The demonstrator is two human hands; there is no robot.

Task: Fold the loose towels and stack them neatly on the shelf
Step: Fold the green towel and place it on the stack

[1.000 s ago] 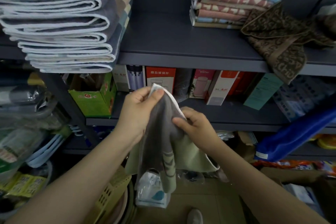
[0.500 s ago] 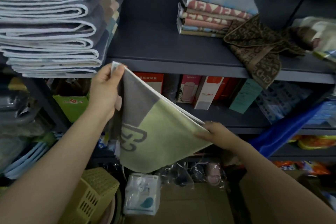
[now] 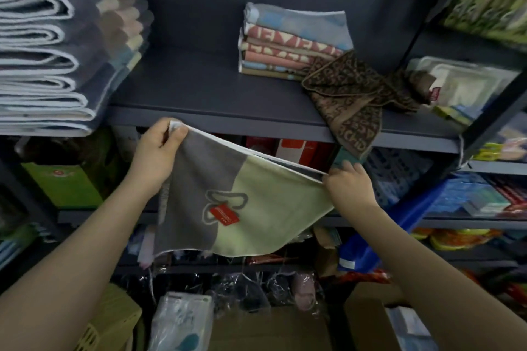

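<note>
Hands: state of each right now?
Left hand: closed, pinching the top left corner of the grey and green towel.
Right hand: closed, gripping the towel's top right corner.

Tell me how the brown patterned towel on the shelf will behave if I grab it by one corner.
Probably floppy: the brown patterned towel lies crumpled, one end drooping over the shelf edge. It likely unfurls and hangs limp when lifted. Its tagged end rests against a plastic-wrapped package, so a pull might drag on that.
</note>
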